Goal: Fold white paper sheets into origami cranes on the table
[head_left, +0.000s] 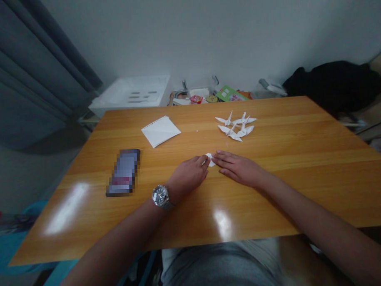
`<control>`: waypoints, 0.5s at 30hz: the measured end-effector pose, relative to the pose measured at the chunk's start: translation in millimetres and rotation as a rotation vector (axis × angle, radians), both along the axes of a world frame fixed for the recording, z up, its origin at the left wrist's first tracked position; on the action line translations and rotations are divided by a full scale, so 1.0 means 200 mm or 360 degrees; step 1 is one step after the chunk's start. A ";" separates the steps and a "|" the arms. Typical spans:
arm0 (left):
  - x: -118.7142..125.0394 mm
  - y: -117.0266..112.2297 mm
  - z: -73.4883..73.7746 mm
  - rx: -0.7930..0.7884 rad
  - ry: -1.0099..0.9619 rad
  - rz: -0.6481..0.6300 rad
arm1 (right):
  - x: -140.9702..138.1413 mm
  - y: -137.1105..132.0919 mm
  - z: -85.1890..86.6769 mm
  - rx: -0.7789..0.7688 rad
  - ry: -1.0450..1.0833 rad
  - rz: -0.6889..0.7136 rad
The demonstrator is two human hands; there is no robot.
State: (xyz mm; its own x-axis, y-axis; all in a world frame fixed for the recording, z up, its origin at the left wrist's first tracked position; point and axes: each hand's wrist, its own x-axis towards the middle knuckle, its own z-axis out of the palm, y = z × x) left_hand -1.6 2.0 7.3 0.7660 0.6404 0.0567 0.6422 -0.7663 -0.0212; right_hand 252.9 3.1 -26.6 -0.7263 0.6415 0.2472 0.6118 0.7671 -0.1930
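Observation:
A small piece of folded white paper (211, 161) lies on the wooden table between my two hands, partly covered by fingers. My left hand (189, 175), with a metal watch (160, 195) on the wrist, has its curled fingers closed on the paper's left edge. From the other side my right hand (238, 168) lies low on the table, fingers stretched out, its fingertips touching the paper's right edge. Several white folded paper cranes (236, 126) stand in a cluster beyond my right hand. A stack of white paper sheets (161, 131) rests farther back on the left.
On the left of the wooden table (290, 127) lies a phone (123, 173) with a blurred screen. Past the far edge are a white plastic tray (138, 92), a green booklet (231, 93) and small items. Dark cloth (332, 86) is heaped at the back right. A grey curtain hangs left.

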 end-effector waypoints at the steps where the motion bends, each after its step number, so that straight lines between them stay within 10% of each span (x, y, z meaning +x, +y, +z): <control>1: 0.00 0.00 0.00 -0.0004 0.0005 0.0001 | 0.00 0.00 0.00 -0.0021 0.0007 -0.0006; 15: 0.00 -0.02 0.00 0.0023 -0.0065 0.0044 | 0.00 -0.02 0.03 -0.0034 0.0016 -0.0011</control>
